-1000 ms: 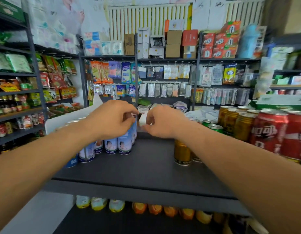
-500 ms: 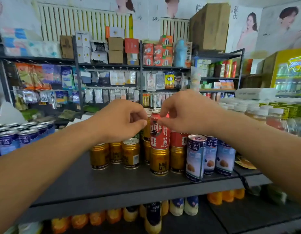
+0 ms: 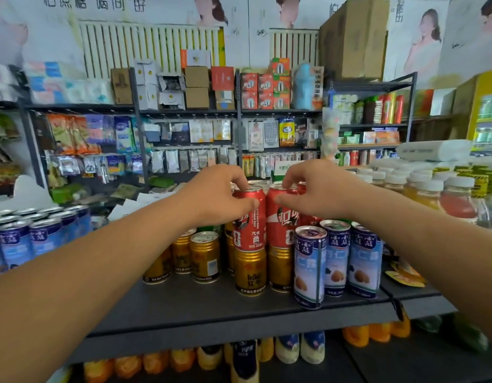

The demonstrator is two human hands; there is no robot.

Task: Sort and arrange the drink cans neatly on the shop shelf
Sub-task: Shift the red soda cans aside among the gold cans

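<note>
Two red cola cans stand on top of gold cans (image 3: 250,272) on the dark shelf (image 3: 211,308). My left hand (image 3: 217,194) grips the top of the left red can (image 3: 250,222), thumb in front and fingers over the rim. The top of the right red can (image 3: 280,225) is held the same way by my right hand (image 3: 314,189). More gold cans (image 3: 204,257) stand to the left of the stack. Three tall blue-and-white cans (image 3: 309,266) stand in a row at the right.
A group of blue cans (image 3: 40,236) fills the shelf's left end. Bottled drinks with white caps (image 3: 430,192) stand at the right. Orange and yellow bottles (image 3: 184,357) line the shelf below. Racks of packaged goods stand behind.
The view has swung right from the blue cans to the red and gold stack. Both hands came apart and now each grips its own red can top.
</note>
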